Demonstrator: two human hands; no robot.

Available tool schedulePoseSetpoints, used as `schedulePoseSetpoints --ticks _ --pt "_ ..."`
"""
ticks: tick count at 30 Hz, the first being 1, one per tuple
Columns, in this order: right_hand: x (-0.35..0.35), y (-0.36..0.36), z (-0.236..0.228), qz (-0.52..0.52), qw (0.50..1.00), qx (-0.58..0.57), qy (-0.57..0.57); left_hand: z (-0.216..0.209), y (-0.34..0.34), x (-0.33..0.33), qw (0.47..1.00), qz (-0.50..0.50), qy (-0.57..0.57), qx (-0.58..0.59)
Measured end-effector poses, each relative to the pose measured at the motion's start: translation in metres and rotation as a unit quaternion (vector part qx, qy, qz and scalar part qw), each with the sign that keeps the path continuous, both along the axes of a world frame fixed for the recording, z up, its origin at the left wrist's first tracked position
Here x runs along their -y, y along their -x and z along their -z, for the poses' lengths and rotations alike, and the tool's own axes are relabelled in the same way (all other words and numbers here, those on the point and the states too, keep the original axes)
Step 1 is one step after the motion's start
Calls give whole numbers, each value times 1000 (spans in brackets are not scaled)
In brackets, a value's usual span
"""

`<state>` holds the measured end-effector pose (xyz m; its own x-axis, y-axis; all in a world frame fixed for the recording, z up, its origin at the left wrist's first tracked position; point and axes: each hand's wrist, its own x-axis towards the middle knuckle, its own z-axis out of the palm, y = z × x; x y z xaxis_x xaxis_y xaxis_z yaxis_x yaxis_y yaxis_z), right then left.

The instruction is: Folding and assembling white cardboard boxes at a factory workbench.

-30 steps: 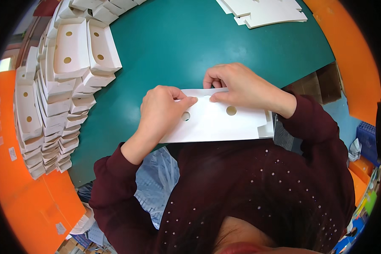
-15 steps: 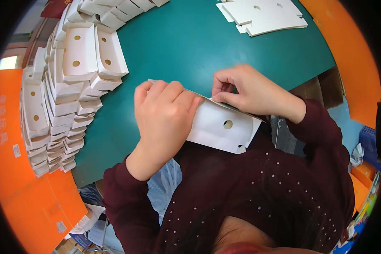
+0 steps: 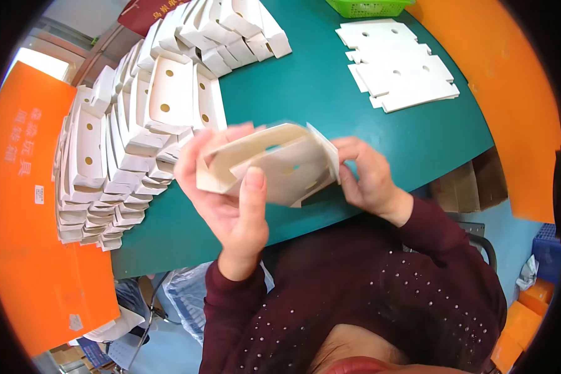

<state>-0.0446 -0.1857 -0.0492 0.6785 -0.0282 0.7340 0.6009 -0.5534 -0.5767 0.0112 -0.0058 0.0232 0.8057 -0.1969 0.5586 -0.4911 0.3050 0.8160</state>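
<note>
A white cardboard tray [image 3: 280, 165], partly folded and with round holes, is held up between both hands above the near edge of the green table. My left hand [image 3: 227, 193] grips its left end, thumb across the near side and fingers behind. At the other end, my right hand [image 3: 371, 177] pinches a raised end flap between thumb and fingers. Motion smears the tray and the left fingers a little. Beyond the left hand stand stacks of folded white trays [image 3: 168, 93]. Flat white die-cut card sheets [image 3: 405, 75] lie in a pile at the far right.
Orange panels [image 3: 31, 156] flank the left of the green table [image 3: 305, 81], with another orange panel [image 3: 511, 93] along its right. A green plastic basket [image 3: 368, 7] sits at the far edge. Brown cardboard boxes [image 3: 474, 181] are under the table's right side.
The tray has turned so its inside and end flap show. My left hand has rotated, bringing its thumb to the front. The view has shifted, showing the green basket.
</note>
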Motion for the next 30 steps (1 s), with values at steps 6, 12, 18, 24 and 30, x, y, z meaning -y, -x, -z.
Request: schedulePoseSetpoints --ticks 6,12,18,24,30 --pt "-4 -7 2 -77 997 15 15 -8 10 3 996 -68 41 -44" --pt "-5 -3 -4 -80 997 -15 3 -17 9 -2 991 -46 -37 -116" --pt "-2 -4 -12 -78 991 -103 -35 -3 -5 -12 941 -278 -18 192" --pt "-5 -2 -10 -79 996 -51 6 -30 -3 -29 855 -288 -363 234" --pt "-10 -4 -8 -81 996 -25 5 -42 -6 -32 887 -180 -375 201"
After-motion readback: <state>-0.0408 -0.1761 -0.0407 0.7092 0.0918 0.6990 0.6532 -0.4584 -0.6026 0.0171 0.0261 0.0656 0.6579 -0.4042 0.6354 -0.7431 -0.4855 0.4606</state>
